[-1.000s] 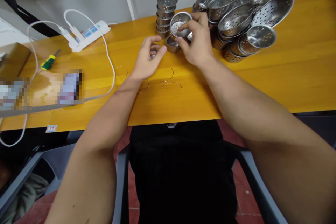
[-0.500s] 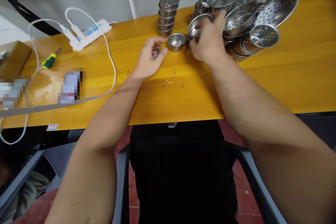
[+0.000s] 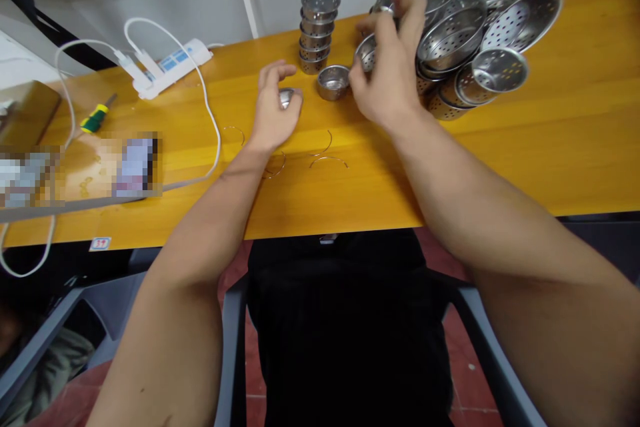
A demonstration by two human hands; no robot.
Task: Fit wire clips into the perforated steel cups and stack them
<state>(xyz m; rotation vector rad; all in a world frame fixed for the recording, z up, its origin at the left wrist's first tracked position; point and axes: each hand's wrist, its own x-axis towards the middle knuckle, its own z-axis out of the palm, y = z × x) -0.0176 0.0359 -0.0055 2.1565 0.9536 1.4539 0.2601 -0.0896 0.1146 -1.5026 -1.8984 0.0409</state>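
My left hand is over the table, its fingers curved around a small metal cup between thumb and fingers. Part of that cup is hidden by the hand. Just right of it stands a shallow perforated metal cup, touched by neither hand. My right hand is above a perforated metal bowl, fingers spread, with nothing visible in its grasp. The hand hides much of that bowl. Behind my left hand rises a stack of perforated cups.
Perforated metal bowls and cups crowd the right back. Several thin curved wires lie in front. To the left are a power strip with white cables, a screwdriver and a blurred phone-like object.
My left hand has shifted left with the small cup. My right hand has lifted from inside the bowl, its fingers now higher and more spread.
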